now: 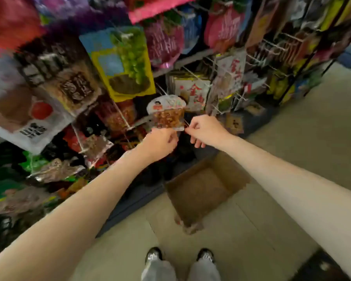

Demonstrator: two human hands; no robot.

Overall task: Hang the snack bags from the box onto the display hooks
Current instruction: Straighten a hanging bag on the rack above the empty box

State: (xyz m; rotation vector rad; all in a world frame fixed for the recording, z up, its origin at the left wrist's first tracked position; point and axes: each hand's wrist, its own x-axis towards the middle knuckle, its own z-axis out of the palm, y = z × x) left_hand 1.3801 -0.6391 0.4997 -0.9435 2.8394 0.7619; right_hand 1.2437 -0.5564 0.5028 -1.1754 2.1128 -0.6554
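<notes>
Packed display racks fill the upper part of the view, hung thick with blurred snack packets, among them a yellow-bordered packet (pixel 124 63) printed with green grapes, and pale floor tiles (pixel 292 128) spread out beside them. An open cardboard box (pixel 203 191) sits on the floor at the foot of the racks, its brown inside showing. Directly above the box, the snack bag (pixel 167 112), with a round white top and reddish-brown contents, hangs in front of the racks. The left hand (pixel 160 144) grips the bag's lower edge with curled fingers. Just to the right of the bag, the right hand (pixel 206 130) pinches a thin wire hook (pixel 185 123) between thumb and forefinger, its other fingers curled under. Below the box, two dark shoes (pixel 206 255) and grey trouser legs show.
</notes>
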